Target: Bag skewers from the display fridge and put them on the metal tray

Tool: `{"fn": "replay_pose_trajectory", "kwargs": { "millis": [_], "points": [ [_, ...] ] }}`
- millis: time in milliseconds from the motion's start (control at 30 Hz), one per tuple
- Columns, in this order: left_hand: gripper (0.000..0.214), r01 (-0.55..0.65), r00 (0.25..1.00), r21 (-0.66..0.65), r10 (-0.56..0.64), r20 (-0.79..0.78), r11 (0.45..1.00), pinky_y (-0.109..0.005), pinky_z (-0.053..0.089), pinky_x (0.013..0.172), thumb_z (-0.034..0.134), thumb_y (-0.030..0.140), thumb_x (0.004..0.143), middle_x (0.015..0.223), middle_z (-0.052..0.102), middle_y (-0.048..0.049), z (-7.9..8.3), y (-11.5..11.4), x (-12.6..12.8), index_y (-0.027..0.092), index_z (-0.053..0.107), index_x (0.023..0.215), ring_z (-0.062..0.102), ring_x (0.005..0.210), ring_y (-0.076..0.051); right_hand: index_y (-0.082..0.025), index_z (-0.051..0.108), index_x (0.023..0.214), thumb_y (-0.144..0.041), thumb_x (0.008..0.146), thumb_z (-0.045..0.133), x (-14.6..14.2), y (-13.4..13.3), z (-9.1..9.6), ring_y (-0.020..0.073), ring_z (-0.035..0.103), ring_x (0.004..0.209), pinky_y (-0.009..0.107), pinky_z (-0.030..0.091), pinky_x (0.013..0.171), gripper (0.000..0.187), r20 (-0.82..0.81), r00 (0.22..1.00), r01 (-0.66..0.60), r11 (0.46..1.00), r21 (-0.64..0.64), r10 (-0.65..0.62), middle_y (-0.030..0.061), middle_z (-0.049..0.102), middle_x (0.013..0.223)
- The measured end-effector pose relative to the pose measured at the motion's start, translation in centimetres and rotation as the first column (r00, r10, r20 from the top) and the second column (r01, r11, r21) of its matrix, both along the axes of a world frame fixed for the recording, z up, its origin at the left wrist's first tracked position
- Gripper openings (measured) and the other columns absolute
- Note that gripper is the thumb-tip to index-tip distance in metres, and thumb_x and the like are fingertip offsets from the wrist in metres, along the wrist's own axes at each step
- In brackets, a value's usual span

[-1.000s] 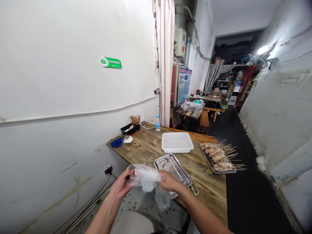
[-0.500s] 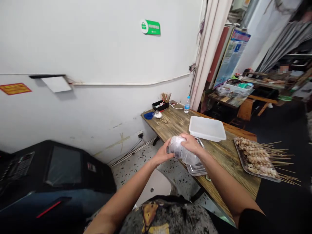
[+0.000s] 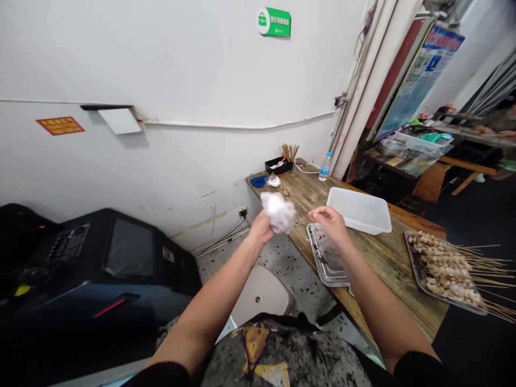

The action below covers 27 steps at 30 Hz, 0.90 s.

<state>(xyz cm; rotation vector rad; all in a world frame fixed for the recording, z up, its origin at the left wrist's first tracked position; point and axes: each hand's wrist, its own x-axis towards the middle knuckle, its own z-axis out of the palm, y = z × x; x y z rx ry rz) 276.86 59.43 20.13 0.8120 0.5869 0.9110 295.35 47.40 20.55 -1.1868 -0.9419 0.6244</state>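
L hand [image 3: 261,230] has hold of a white plastic bag [image 3: 278,211], bunched & a bit blurred, up in the air just off the table's near L edge; fingers mostly hidden behind it, contents can't be made out. R hand [image 3: 331,224] is apart from the bag, to its R, fingers bent in w/ tips near the thumb; can't tell if fully closed or pinching anything. It's above the far end of a metal tray [image 3: 321,257] w/ dark bits in it, R forearm hiding part of the tray's R side. Tray's at the near edge of the wood table [image 3: 393,274]. White tub [image 3: 358,208] sits just beyond, R of the R hand. Further R, a 2nd tray [image 3: 417,275] holds a pile of skewers [image 3: 445,263], meat-like pieces on, sticks pointing R past the rim. Back of table, L to R: blue cloth [image 3: 258,181], small white bundle [image 3: 274,180] touching or just beside it, black box [image 3: 273,165], upright sticks [image 3: 290,152], water btl [image 3: 324,167] near the curtain [image 3: 373,88]. Below, a stool [image 3: 264,303] betw. the forearms; black machine [image 3: 129,252] on the floor, far L. Another person [image 3: 494,126] partly in view, far R edge, at a table in back.
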Motion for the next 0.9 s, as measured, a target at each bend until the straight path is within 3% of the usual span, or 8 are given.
{"fn": "replay_pose_trajectory", "kwargs": {
  "millis": [167, 300, 433, 533, 633, 700, 800, 900],
  "points": [
    [0.026, -0.179, 0.975, -0.215, 0.202, 0.090, 0.960, -0.029, 0.056, 0.080, 0.070, 0.011, 0.080, 0.084, 0.072, -0.0023, -0.8, 2.0, 1.3, 0.019, 0.070, 0.105, 0.067, 0.077, -0.016, -0.028, 0.053, 0.130, -0.046, 0.066, 0.090, -1.1, -1.4, -2.0, 0.0228, 0.071, 0.096, 0.040, 0.061, 0.080, 0.076, -0.371, 0.922, -0.199, 0.958, -0.205, 0.112, 0.0070, 0.068, 0.115],
    [0.023, -0.110, 0.989, -0.034, 0.106, -0.106, 0.993, -0.028, 0.053, 0.077, 0.077, 0.012, 0.069, 0.080, 0.071, -0.0019, -5.3, -1.4, 1.3, 0.017, 0.072, 0.091, 0.062, 0.071, -0.015, -0.021, 0.053, 0.125, -0.058, 0.079, 0.080, -5.7, -2.3, -5.1, 0.0270, 0.075, 0.091, 0.043, 0.062, 0.079, 0.064, -0.723, 0.639, -0.537, 0.825, -0.175, 0.262, 0.0090, 0.072, 0.098],
    [0.020, 0.100, 0.883, 0.333, 0.071, -0.465, 0.937, -0.030, 0.047, 0.097, 0.072, 0.002, 0.060, 0.089, 0.072, -0.0051, -9.4, -4.4, -0.5, 0.017, 0.074, 0.072, 0.062, 0.099, -0.023, -0.020, 0.058, 0.115, -0.049, 0.079, 0.083, -9.4, -2.3, -9.3, 0.0202, 0.074, 0.082, 0.037, 0.060, 0.082, 0.053, -0.849, 0.500, -0.489, 0.865, -0.111, 0.173, 0.0055, 0.073, 0.096],
    [0.026, 0.321, 0.787, 0.355, -0.039, -0.615, 0.878, -0.037, 0.036, 0.115, 0.068, -0.003, 0.057, 0.099, 0.070, -0.0085, -10.4, -5.0, -1.3, 0.019, 0.074, 0.070, 0.054, 0.123, -0.029, -0.021, 0.058, 0.110, -0.042, 0.075, 0.086, -10.2, -2.0, -12.7, 0.0159, 0.070, 0.076, 0.033, 0.057, 0.080, 0.049, -0.886, 0.463, -0.375, 0.912, -0.163, 0.032, 0.0016, 0.072, 0.089],
    [0.036, 0.466, 0.742, 0.190, -0.265, -0.616, 0.864, -0.041, 0.032, 0.120, 0.073, -0.002, 0.054, 0.113, 0.068, -0.0110, -9.9, -4.8, -1.6, 0.019, 0.077, 0.083, 0.047, 0.135, -0.032, -0.023, 0.058, 0.102, -0.037, 0.066, 0.088, -9.2, -1.6, -15.5, 0.0179, 0.069, 0.085, 0.034, 0.057, 0.079, 0.048, -0.870, 0.488, -0.194, 0.963, -0.186, -0.069, 0.0010, 0.072, 0.093],
    [0.065, 0.473, 0.782, 0.050, -0.394, -0.483, 0.879, -0.044, 0.038, 0.116, 0.081, 0.005, 0.057, 0.146, 0.055, -0.0099, -9.4, -4.9, -1.8, 0.026, 0.074, 0.118, 0.044, 0.140, -0.032, -0.024, 0.058, 0.100, -0.038, 0.061, 0.088, -8.0, -1.2, -16.7, 0.0213, 0.069, 0.095, 0.036, 0.057, 0.081, 0.051, -0.846, 0.518, -0.067, 0.980, -0.186, -0.125, 0.0026, 0.072, 0.101],
    [0.092, 0.335, 0.869, -0.102, -0.348, -0.351, 0.937, -0.047, 0.048, 0.106, 0.087, 0.030, 0.068, 0.168, 0.027, -0.0092, -9.2, -5.8, -1.7, 0.040, 0.046, 0.150, 0.041, 0.145, -0.032, -0.026, 0.057, 0.105, -0.047, 0.061, 0.082, -6.4, -1.1, -17.5, 0.0267, 0.067, 0.105, 0.043, 0.057, 0.088, 0.055, -0.754, 0.624, 0.058, 0.974, -0.218, -0.206, 0.0060, 0.071, 0.110],
    [0.085, 0.244, 0.885, -0.079, -0.255, -0.390, 0.967, -0.040, 0.046, 0.108, 0.091, 0.041, 0.068, 0.163, 0.037, -0.0127, -10.1, -7.8, -0.4, 0.030, 0.053, 0.143, 0.040, 0.145, -0.032, -0.024, 0.060, 0.116, -0.054, 0.072, 0.069, -6.5, -1.8, -17.2, 0.0318, 0.061, 0.121, 0.053, 0.047, 0.109, 0.054, -0.394, 0.884, 0.171, 0.959, -0.228, -0.251, 0.0115, 0.069, 0.124]
  ]
}}
